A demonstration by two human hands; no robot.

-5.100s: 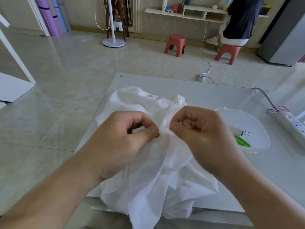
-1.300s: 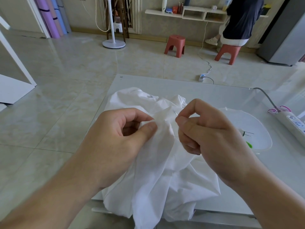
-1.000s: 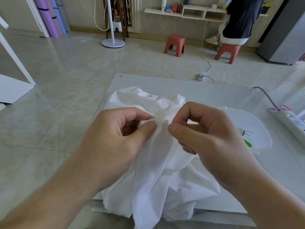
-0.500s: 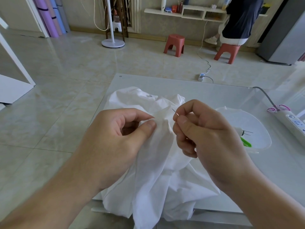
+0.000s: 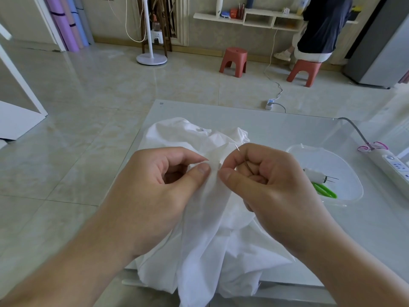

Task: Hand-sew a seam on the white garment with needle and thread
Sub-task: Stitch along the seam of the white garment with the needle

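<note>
Just garment (image 5: 212, 235) between hand (image 5: 155, 187) and hand (image 5: 272, 185)

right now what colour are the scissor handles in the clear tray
Bright green. The scissors lie in the tray, seen in the head view.

The thin, matt white cloth garment (image 5: 205, 235) creases softly where the left hand's fingertips (image 5: 202, 169) pinch it. A slim, shiny metal needle (image 5: 237, 148) glints just above the right hand's curled fingers (image 5: 254, 165). Beyond those fingers, a clear glossy plastic tray (image 5: 345, 165) holds smooth green plastic scissors (image 5: 325, 190). Under the cloth lies a pale, smooth, faintly reflective tabletop (image 5: 287, 127); farther off, polished glossy floor tiles (image 5: 88, 103).
</note>
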